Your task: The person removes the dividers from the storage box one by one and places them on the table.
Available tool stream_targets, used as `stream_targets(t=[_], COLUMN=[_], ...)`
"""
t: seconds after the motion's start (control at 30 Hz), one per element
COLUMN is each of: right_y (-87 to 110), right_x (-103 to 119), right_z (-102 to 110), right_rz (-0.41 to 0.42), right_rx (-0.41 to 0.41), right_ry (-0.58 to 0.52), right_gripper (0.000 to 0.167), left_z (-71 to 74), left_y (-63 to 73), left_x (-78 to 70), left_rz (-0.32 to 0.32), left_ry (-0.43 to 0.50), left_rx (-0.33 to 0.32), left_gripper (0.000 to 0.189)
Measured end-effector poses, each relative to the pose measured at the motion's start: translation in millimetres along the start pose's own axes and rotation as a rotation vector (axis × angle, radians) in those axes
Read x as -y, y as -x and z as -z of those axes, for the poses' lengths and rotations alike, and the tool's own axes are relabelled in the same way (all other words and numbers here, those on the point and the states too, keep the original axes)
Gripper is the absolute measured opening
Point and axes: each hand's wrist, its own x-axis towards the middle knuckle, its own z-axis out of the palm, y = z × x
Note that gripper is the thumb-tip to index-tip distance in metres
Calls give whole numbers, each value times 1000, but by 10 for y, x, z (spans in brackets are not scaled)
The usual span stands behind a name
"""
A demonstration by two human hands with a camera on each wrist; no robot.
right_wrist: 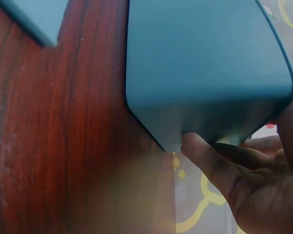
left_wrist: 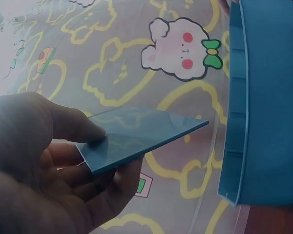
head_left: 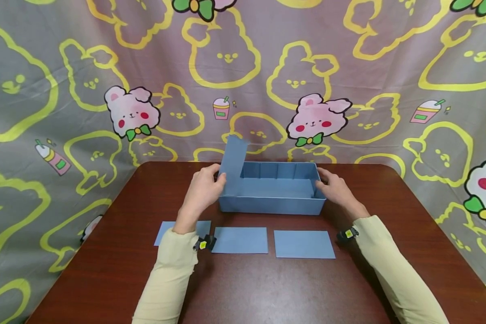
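Note:
A long, open-topped blue-grey plastic box (head_left: pixel 271 206) sits on the table, with slots along its inner back wall. My left hand (head_left: pixel 202 189) pinches a thin flat blue-grey divider panel (head_left: pixel 232 163) near one end. The panel stands tilted upward and overlaps the box's left end in the head view. In the left wrist view, the thumb presses on the panel's face (left_wrist: pixel 141 129) with the fingers beneath. At the box's right end, my right hand (head_left: pixel 338 191) grips the end wall, thumb over the rim. Its fingers touch the outer side in the right wrist view.
Three flat blue-grey panels lie in a row in front of the box: a left panel (head_left: pixel 166 229) partly hidden by the left forearm, a middle panel (head_left: pixel 240 240) and a right panel (head_left: pixel 303 245). Behind the dark wooden table (head_left: pixel 275 292) hangs a patterned cloth (head_left: pixel 243 58).

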Motion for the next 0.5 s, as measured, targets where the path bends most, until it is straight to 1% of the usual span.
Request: stream_targets(t=[0.17, 0.33, 0.5], right_y=[3, 0, 2], right_x=[1, -3, 0], right_z=[-1, -1, 8], right_rz=[-3, -6, -1], right_rx=[0, 0, 1], right_ry=[0, 2, -1], right_gripper=[60, 60, 60], left_z=[59, 104, 144], left_y=[14, 41, 68], left_x=[71, 143, 195], left_rz=[6, 20, 41], left_ry=[-20, -34, -50], left_rx=[17, 8, -4], left_gripper=[14, 25, 23])
